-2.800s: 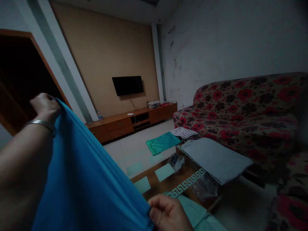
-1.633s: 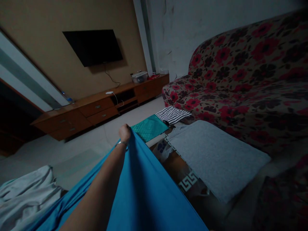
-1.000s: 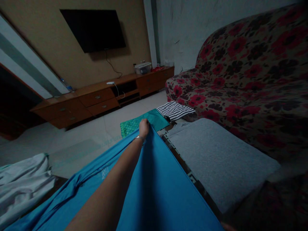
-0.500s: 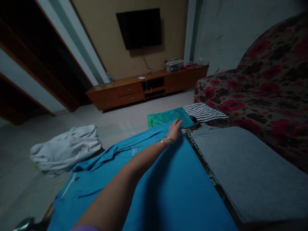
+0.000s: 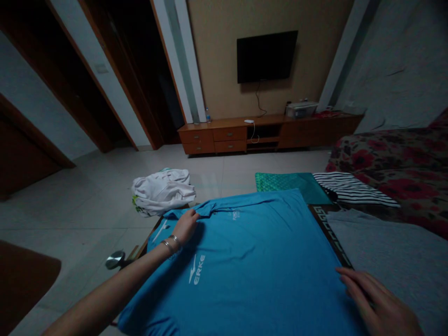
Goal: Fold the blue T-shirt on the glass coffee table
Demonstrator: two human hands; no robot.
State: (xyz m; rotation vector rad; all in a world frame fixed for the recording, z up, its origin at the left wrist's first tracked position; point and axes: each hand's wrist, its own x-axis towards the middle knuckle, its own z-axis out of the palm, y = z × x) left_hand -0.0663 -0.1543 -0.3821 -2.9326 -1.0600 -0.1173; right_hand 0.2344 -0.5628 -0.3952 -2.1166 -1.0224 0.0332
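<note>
A blue ERKE T-shirt (image 5: 238, 261) is laid out flat on a low worktop (image 5: 331, 231) with a Greek-key border, its white logo facing up and its collar end pointing away from the camera. The left hand (image 5: 185, 227) is placed on the shirt's upper left part, beside the collar, with a pair of thin metal bangles (image 5: 171, 243) seen on the wrist. Its grip is open, the fingers being laid on the fabric rather than closed on it. The right hand (image 5: 378, 298) is held at the shirt's lower right edge, and its grip is also open, with the fingertips (image 5: 345, 275) spread against the blue cloth.

A folded grey garment (image 5: 392, 261) is placed just beside the shirt on the right. Beyond the shirt, a teal quilted cloth (image 5: 290, 183) and a folded black-and-white striped garment (image 5: 353, 189) are seen side by side (the surface under them is hard to make out in the dim light). A crumpled white garment (image 5: 163, 192) is lying on the tiled floor (image 5: 87, 210) to the left. A floral sofa (image 5: 381, 168) is seen at the right, and a wooden TV cabinet (image 5: 269, 140) stands against the far wall below a wall-mounted television (image 5: 267, 56).
</note>
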